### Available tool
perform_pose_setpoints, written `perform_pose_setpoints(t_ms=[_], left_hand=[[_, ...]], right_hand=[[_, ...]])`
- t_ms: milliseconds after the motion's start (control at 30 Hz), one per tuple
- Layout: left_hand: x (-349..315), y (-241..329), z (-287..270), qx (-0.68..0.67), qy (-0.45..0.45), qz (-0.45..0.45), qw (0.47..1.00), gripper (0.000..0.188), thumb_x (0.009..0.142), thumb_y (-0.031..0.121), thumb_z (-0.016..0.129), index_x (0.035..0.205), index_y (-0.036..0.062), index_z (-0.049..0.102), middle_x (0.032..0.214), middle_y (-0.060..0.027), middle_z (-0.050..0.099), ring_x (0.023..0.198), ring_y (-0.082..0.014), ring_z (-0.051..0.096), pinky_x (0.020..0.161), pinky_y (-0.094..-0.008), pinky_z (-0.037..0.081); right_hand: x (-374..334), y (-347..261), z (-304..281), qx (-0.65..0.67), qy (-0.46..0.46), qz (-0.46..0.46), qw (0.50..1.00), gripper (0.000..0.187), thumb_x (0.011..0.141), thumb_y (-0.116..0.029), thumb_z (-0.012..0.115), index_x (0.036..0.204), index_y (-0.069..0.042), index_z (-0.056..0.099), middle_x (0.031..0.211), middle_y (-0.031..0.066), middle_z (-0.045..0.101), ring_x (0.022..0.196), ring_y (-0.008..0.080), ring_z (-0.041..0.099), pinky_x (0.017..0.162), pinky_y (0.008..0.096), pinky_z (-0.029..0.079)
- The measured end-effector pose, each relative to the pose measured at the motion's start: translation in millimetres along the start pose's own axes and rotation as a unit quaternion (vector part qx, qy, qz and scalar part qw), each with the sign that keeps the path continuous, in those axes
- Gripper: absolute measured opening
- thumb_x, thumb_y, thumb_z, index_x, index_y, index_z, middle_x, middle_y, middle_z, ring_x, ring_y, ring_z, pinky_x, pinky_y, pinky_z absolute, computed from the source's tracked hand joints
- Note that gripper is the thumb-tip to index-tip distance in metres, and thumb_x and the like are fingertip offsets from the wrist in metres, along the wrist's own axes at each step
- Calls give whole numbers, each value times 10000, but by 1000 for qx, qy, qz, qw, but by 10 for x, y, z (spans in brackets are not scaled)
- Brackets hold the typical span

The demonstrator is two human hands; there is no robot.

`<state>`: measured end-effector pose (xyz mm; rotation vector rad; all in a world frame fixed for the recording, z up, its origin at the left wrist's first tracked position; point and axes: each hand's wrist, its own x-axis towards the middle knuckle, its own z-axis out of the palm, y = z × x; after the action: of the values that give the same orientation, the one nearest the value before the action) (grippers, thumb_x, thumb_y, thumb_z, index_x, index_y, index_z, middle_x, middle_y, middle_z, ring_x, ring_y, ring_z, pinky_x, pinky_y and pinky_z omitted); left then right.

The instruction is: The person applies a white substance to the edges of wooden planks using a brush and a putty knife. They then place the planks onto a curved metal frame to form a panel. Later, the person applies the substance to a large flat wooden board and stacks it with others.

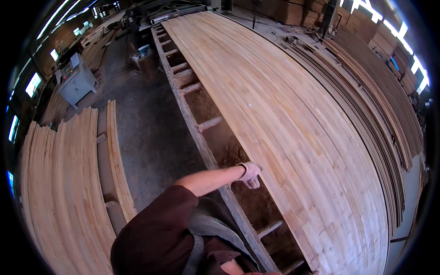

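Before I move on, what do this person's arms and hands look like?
The left hand wears a pale glove ending around the wrist; the forearm is bare below a dark maroon-brown sleeve. The right hand cannot be made out.

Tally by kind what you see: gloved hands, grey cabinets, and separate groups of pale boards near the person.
Gloved hands: 1, the left hand
Grey cabinets: 1, the grey cabinet
Pale board groups: 3, the wide layer beside the hand, the left-side group, the narrow strip group
Total: 5

Planks (284, 119) on frame (210, 123), boards (68, 169) left, stacked strips (376, 128) right
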<state>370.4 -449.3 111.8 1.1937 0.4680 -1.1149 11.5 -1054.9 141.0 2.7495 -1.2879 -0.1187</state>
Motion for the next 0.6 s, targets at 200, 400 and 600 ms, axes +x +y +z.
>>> perform_pose_setpoints(t_ms=[200, 400, 600], left_hand=[[-77, -199, 84, 16, -70, 40, 997, 548, 1059, 551, 477, 1329, 80, 550, 953, -290, 739, 654, -335, 739, 580, -551, 589], [-1587, -527, -758, -38, -254, 176, 950, 519, 1065, 439, 601, 1357, 12, 573, 1049, -195, 740, 816, -297, 752, 655, -428, 640], [-2779, -267, -2542, -83, -94, 244, 962, 554, 1069, 473, 603, 1301, -29, 632, 1006, -188, 762, 730, -193, 737, 707, -305, 623]], right_hand=[[-438, -672, 6, -77, 1, -70, 995, 603, 984, -527, 578, 1387, -84, 652, 1373, 174, 660, 1213, 364, 633, 963, 509, 539], [-1369, -3299, -210, 70, 211, -362, 905, 343, 1060, -254, 540, 1264, -8, 664, 1117, 183, 719, 1011, 286, 687, 914, 381, 544], [-3530, -6418, -1678, 447, -205, -355, 795, 264, 1035, -223, 629, 1160, -12, 725, 848, 103, 736, 715, 142, 694, 669, 326, 561]])
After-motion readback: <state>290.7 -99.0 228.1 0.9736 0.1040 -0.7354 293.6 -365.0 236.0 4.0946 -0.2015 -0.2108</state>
